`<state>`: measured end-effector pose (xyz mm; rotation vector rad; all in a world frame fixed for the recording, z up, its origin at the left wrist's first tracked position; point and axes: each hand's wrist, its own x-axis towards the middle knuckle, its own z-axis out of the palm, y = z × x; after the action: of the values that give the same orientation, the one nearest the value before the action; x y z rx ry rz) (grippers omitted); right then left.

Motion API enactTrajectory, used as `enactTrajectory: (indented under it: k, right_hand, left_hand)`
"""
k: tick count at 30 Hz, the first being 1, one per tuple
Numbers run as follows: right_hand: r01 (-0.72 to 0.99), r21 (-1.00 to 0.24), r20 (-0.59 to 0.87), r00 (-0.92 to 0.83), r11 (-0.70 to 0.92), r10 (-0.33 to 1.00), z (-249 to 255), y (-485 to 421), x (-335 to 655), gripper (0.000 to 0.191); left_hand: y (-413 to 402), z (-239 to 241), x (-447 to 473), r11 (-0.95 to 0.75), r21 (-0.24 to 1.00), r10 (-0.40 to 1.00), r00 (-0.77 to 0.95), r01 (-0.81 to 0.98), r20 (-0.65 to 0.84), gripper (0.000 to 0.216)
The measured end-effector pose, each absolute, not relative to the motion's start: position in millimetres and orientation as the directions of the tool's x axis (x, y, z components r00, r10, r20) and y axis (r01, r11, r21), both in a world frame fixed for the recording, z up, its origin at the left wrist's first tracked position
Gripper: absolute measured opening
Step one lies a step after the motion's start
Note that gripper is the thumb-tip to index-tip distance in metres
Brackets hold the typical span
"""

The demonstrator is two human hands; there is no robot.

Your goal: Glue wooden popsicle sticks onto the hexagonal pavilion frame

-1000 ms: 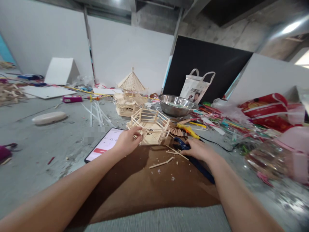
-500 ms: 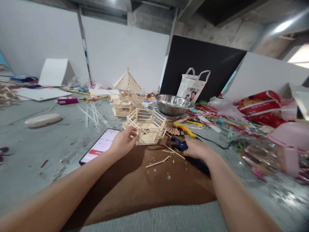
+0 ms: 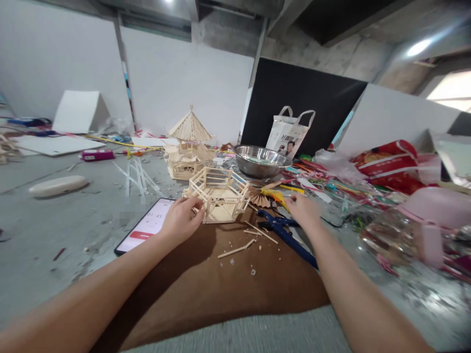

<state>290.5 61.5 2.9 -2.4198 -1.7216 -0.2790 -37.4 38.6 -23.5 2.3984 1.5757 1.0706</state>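
Note:
My left hand (image 3: 181, 219) grips the near left corner of a small hexagonal fence frame made of wooden sticks (image 3: 218, 194), which rests at the far edge of a brown mat (image 3: 221, 279). My right hand (image 3: 302, 208) hovers with fingers curled over a yellow glue gun (image 3: 276, 195), just past a blue-handled tool (image 3: 284, 230). Whether it holds the gun is unclear. Loose sticks (image 3: 235, 250) lie on the mat between my hands.
A phone with a timer (image 3: 145, 230) lies left of my left hand. Behind the frame stand a stick pavilion model (image 3: 188, 147) and a steel bowl (image 3: 260, 161). A white bag (image 3: 290, 135), red packets (image 3: 390, 164) and coloured clutter fill the right side.
My right hand has lifted off the blue-handled tool and moved forward to the yellow glue gun. My left hand stays on the stick frame.

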Motion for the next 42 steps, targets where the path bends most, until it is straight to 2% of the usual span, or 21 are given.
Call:
enactTrajectory:
  k: [3,8,16,23,24,25,27,29,32,34,37,42]
  right_hand:
    - [0.964,-0.015,0.154,0.264,-0.265,0.952,-4.8,81.9,295.0,0.042]
    - [0.969,-0.032,0.093,0.247,-0.245,0.965,-14.9,98.9,304.8,0.033]
    - [0.935,-0.151,0.118,0.340,-0.322,0.933,-11.7,102.1,317.7,0.032]
    - [0.868,-0.406,0.294,0.421,-0.286,0.858,32.2,95.4,315.2,0.038]
    - [0.847,-0.477,0.307,0.410,-0.234,0.859,40.0,92.6,312.2,0.040]
    - [0.712,-0.695,0.298,0.411,-0.099,0.861,47.7,89.1,308.2,0.041]
    - [0.632,-0.774,0.302,0.316,0.038,0.899,61.3,80.3,297.2,0.037]
    - [0.367,-0.914,0.247,0.166,0.172,0.955,71.2,70.7,283.4,0.030]
    - [0.184,-0.973,0.153,0.049,0.141,0.987,78.3,59.9,261.5,0.024]
    - [0.165,-0.981,0.098,-0.035,0.102,0.995,80.1,57.0,248.4,0.023]
    - [0.202,-0.973,0.090,-0.132,0.115,0.987,85.4,57.7,231.5,0.024]
    - [0.300,-0.945,0.073,-0.201,0.133,0.977,98.8,57.8,205.7,0.022]
  left_hand:
    - [38.6,-22.5,-37.4,-0.461,0.405,0.833,0.228,0.790,0.505,0.020]
    - [39.5,-21.5,-37.2,-0.460,0.334,0.832,0.269,0.823,0.485,0.024]
    - [39.5,-29.0,-32.5,-0.416,0.257,0.840,0.261,0.872,0.475,0.027]
    - [41.9,-31.5,-31.0,-0.388,0.268,0.853,0.234,0.882,0.467,0.029]
    - [42.8,-31.3,-30.9,-0.391,0.270,0.853,0.236,0.880,0.466,0.028]
    - [43.7,-31.0,-30.7,-0.394,0.270,0.852,0.239,0.879,0.465,0.028]
    - [45.6,-30.3,-29.9,-0.396,0.266,0.853,0.245,0.879,0.462,0.028]
    - [47.4,-29.9,-28.8,-0.388,0.266,0.856,0.238,0.882,0.458,0.026]
    - [49.3,-30.6,-26.7,-0.362,0.301,0.864,0.197,0.882,0.464,0.022]
    - [50.0,-32.1,-24.9,-0.346,0.338,0.868,0.163,0.875,0.468,0.020]
    - [50.8,-35.1,-22.0,-0.319,0.391,0.877,0.113,0.863,0.468,0.018]
    - [52.2,-39.1,-19.9,-0.311,0.438,0.862,0.056,0.843,0.504,0.015]
